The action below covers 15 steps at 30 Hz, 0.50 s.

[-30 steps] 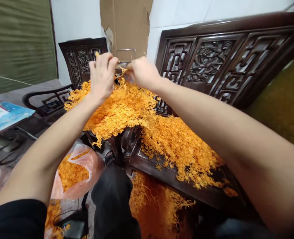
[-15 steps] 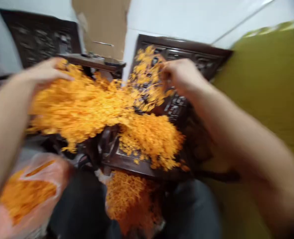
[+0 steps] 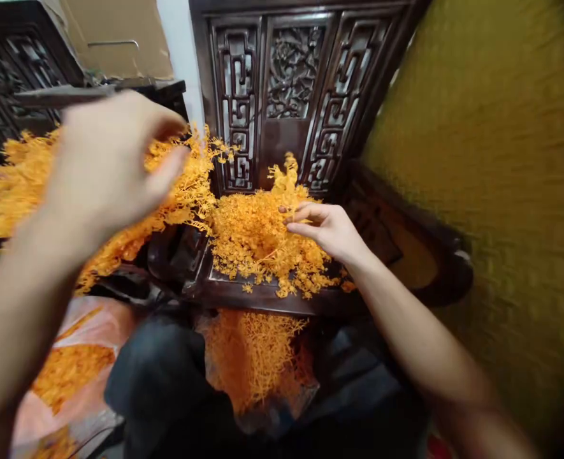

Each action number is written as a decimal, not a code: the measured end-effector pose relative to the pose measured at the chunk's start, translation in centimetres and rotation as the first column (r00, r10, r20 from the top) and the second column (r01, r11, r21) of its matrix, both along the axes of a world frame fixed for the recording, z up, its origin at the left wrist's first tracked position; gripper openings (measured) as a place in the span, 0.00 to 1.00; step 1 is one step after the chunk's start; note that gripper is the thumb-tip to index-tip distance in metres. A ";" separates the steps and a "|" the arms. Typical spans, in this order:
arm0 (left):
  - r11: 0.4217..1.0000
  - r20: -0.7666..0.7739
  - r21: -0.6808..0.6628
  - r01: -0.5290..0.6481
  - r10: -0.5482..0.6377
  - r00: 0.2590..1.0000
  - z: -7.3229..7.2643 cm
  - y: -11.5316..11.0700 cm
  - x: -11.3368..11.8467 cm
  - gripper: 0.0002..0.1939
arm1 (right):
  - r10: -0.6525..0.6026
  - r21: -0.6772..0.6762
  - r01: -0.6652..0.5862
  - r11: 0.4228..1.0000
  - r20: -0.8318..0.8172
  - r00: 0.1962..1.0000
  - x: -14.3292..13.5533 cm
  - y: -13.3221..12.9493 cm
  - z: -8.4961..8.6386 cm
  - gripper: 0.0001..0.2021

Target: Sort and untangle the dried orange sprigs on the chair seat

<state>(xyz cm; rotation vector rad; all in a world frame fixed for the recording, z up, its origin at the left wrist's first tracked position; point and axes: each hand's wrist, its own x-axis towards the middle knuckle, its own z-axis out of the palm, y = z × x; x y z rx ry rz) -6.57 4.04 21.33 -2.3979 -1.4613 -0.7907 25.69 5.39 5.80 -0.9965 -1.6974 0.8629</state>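
- Left hand [image 3: 114, 159]: blurred, thumb and curved fingers parted, over the left orange sprig pile [image 3: 193, 185]; contact cannot be determined.
- Right hand [image 3: 332, 229]: loosely open, fingertips at the right orange sprig pile [image 3: 257, 236], which rests on the carved-back wooden chair [image 3: 286, 143].
- Pink plastic bag [image 3: 90, 398], lower left: holds orange pieces.

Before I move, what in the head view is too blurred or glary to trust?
Head view: the left hand is smeared, its fingertips soft; the right hand looks crisper; small pale highlights dot the carved chair back; the yellow-green surface is soft, darkening to black at the right edge.
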 end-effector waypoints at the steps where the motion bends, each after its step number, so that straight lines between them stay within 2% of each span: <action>1: 0.986 -0.079 0.075 0.149 -0.143 0.987 -1.2 -1.3 3.3 0.20 | -0.025 0.087 0.015 0.996 0.108 0.994 0.2 -0.2 -0.8 0.09; 2: 0.945 -0.089 0.091 0.313 -0.305 0.948 -2.5 -2.2 6.1 0.16 | -0.044 0.169 0.007 0.986 0.214 0.976 0.5 -0.4 -1.4 0.06; 3: 0.881 -0.089 0.053 0.470 -0.465 0.881 -4.1 -2.8 8.4 0.14 | -0.049 0.235 -0.025 0.972 0.306 0.951 0.7 -0.8 -1.9 0.06; 5: 0.752 0.001 -0.076 0.655 -0.656 0.754 -7.8 -2.9 11.5 0.15 | -0.025 0.294 -0.115 0.949 0.434 0.901 1.1 -1.7 -2.4 0.06; 6: 0.707 0.060 -0.133 0.695 -0.694 0.717 -9.8 -2.5 12.4 0.19 | -0.008 0.295 -0.148 0.944 0.469 0.883 1.3 -2.2 -2.4 0.06; 7: 0.721 0.119 -0.154 0.676 -0.666 0.737 -11.7 -2.1 13.1 0.24 | -0.004 0.289 -0.157 0.944 0.487 0.873 1.5 -2.8 -2.4 0.06; 9: 0.808 0.263 -0.201 0.554 -0.500 0.825 -15.4 -1.4 13.8 0.28 | -0.089 0.305 -0.067 0.950 0.469 0.879 1.6 -3.8 -2.1 0.06; 10: 0.829 0.348 -0.248 0.502 -0.408 0.844 -17.0 -1.1 14.0 0.29 | -0.161 0.320 0.010 0.947 0.449 0.879 1.5 -4.3 -2.0 0.07; 11: 0.818 0.431 -0.317 0.480 -0.327 0.841 -18.3 -1.0 14.2 0.31 | -0.226 0.330 0.081 0.941 0.432 0.873 1.4 -4.8 -1.9 0.07; 13: 0.716 0.577 -0.442 0.540 -0.235 0.783 -20.1 -0.9 14.4 0.29 | -0.276 0.309 0.149 0.939 0.421 0.864 1.2 -5.8 -1.8 0.06; 15: 0.571 0.679 -0.495 0.655 -0.216 0.701 -20.9 -1.0 14.2 0.23 | -0.198 0.217 0.116 0.969 0.408 0.891 1.1 -6.7 -1.6 0.05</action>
